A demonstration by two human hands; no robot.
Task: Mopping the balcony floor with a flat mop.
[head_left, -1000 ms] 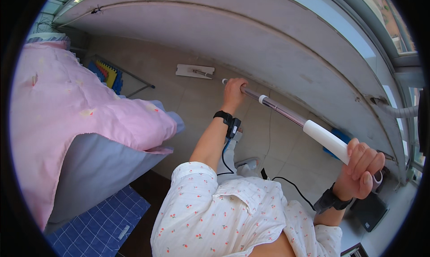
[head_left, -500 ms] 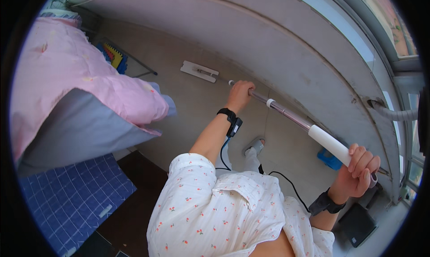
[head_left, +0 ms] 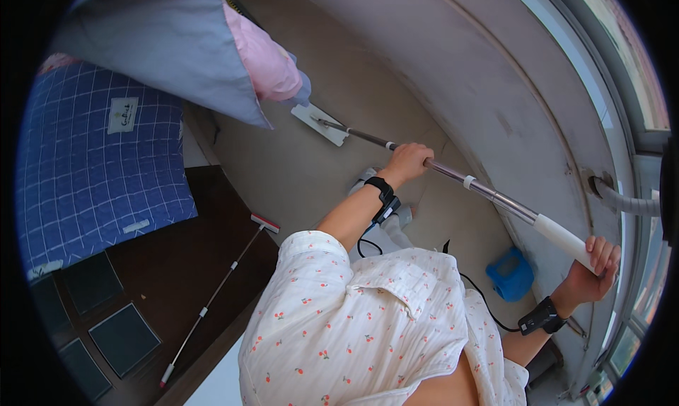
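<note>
A flat mop [head_left: 502, 199] with a metal telescopic pole and a white grip slants across the view. My left hand [head_left: 407, 163] is closed round the pole's middle. Farther right and nearer the window, my right hand [head_left: 596, 266] wraps the end of the white grip. The mop's white rectangular head [head_left: 309, 123] lies on the tiled floor [head_left: 283, 169], beside the hanging corner of the pink and grey quilt [head_left: 265, 63]. Each wrist wears a black strap with a small device and a cable.
A white wall [head_left: 495, 88] curves along the right below a window. A blue plastic container [head_left: 511, 274] stands on the floor near it. On the left, a blue checked cloth [head_left: 99, 172] hangs by a dark brown surface [head_left: 205, 243], where a thin-handled squeegee-like tool [head_left: 233, 267] lies.
The view has swung left, bringing the dark surface and the squeegee-like tool into sight. The mop head now lies close to the quilt's corner. Both hands still hold the pole.
</note>
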